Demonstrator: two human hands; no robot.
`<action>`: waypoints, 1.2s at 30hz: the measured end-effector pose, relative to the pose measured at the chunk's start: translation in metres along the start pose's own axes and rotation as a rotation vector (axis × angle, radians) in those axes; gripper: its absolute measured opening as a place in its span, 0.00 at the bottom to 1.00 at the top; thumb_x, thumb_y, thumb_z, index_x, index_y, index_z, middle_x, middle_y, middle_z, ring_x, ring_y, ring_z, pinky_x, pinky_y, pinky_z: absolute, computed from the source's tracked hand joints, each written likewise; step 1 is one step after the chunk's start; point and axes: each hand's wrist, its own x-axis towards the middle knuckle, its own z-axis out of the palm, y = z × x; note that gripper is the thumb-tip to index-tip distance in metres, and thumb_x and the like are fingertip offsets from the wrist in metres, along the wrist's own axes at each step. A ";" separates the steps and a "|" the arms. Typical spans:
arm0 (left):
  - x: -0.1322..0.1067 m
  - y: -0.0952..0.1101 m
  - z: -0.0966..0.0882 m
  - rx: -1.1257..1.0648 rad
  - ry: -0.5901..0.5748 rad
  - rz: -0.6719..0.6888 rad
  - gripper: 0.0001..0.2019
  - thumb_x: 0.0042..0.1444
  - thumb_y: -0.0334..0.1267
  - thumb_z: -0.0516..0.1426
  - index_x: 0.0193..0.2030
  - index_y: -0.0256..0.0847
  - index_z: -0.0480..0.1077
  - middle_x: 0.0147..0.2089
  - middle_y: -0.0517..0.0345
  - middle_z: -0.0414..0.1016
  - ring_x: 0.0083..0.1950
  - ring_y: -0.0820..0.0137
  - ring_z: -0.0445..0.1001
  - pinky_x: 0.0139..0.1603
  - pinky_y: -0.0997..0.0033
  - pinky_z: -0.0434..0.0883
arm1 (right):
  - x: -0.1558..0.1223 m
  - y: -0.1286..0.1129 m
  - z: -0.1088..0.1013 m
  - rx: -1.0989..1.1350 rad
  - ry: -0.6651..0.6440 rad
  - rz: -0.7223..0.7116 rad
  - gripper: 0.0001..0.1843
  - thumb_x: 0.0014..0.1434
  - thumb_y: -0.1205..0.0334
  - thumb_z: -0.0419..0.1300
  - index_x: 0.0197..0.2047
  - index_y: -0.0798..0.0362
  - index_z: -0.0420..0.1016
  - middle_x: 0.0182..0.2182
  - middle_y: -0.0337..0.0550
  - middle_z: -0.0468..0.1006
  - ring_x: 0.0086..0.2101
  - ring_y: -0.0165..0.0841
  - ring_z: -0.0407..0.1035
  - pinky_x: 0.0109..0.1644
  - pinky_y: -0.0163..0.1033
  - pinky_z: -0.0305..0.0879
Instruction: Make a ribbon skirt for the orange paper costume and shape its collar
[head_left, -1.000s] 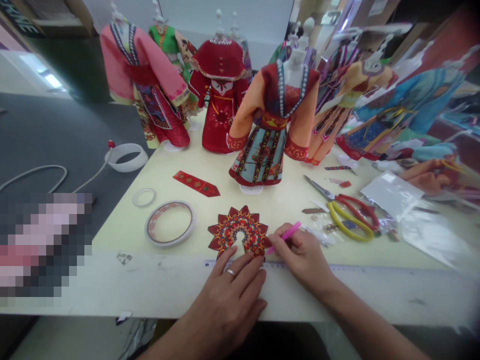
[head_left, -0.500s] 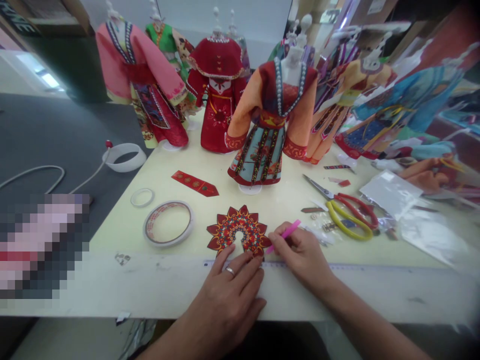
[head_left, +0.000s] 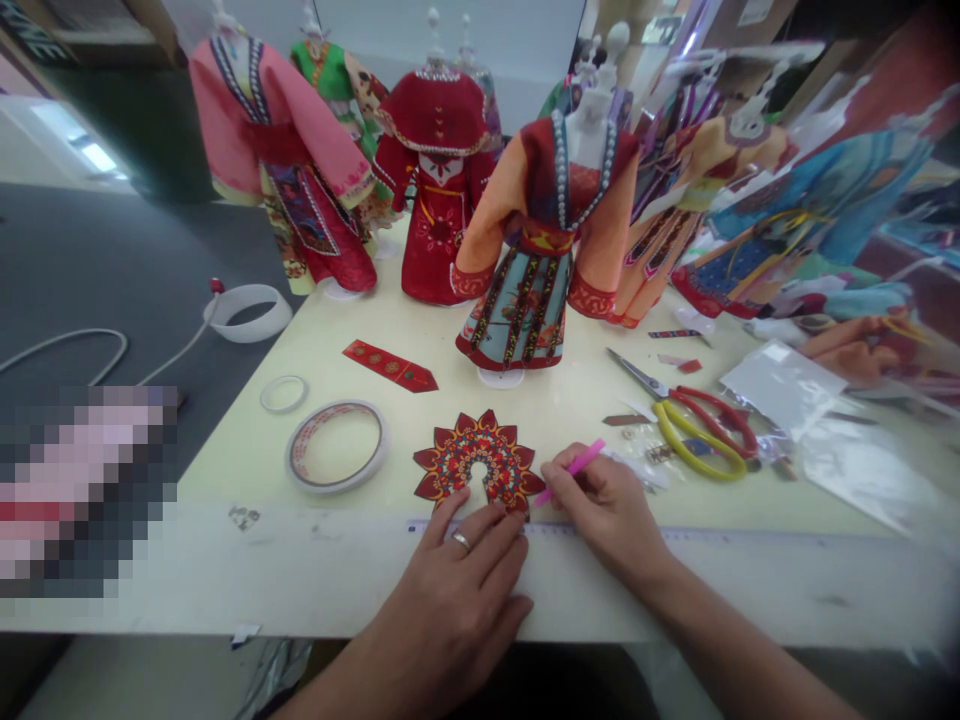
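Note:
My left hand (head_left: 472, 565) lies flat with fingers stretched over the lower part of a red patterned collar piece (head_left: 484, 437), pressing it to the table. The collar has pointed petals and a small round opening at its centre. In my right hand (head_left: 604, 505) is a slim pink pen (head_left: 586, 457), pinched between thumb and fingers. Its lower end is close by the collar's right edge; whether it touches I cannot tell. A ruler (head_left: 697, 536) runs along the table under both hands.
Rolls of tape (head_left: 337, 446) stand to the left, near a red pointed strip (head_left: 390, 366). Red-and-yellow-handled scissors (head_left: 701, 440) lie at right among scraps and plastic bags (head_left: 784, 385). Several small dressed mannequins (head_left: 547, 250) line the back. The table's front edge (head_left: 187, 633) is near me.
My right hand and the pink pen have shifted slightly to the right along the collar's edge. My left hand stays in place.

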 end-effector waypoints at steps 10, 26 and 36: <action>0.000 0.001 0.000 0.014 0.015 0.004 0.14 0.60 0.36 0.51 0.51 0.35 0.66 0.56 0.52 0.70 0.58 0.60 0.64 0.63 0.47 0.51 | 0.000 0.005 -0.003 0.054 0.053 0.030 0.15 0.60 0.55 0.53 0.24 0.53 0.63 0.17 0.33 0.63 0.19 0.26 0.57 0.23 0.32 0.54; 0.000 -0.001 -0.005 -0.102 0.274 -0.003 0.13 0.56 0.27 0.55 0.48 0.32 0.67 0.46 0.47 0.73 0.51 0.63 0.68 0.59 0.50 0.58 | 0.008 0.006 -0.010 0.746 0.017 0.370 0.18 0.53 0.54 0.63 0.20 0.55 0.64 0.13 0.32 0.65 0.14 0.21 0.54 0.19 0.29 0.46; 0.013 0.008 -0.013 -0.047 0.579 -0.193 0.06 0.53 0.25 0.57 0.35 0.40 0.71 0.31 0.60 0.76 0.36 0.69 0.72 0.55 0.51 0.59 | -0.006 -0.002 -0.001 0.830 0.023 0.355 0.17 0.54 0.55 0.62 0.20 0.56 0.66 0.14 0.33 0.65 0.16 0.21 0.55 0.21 0.29 0.49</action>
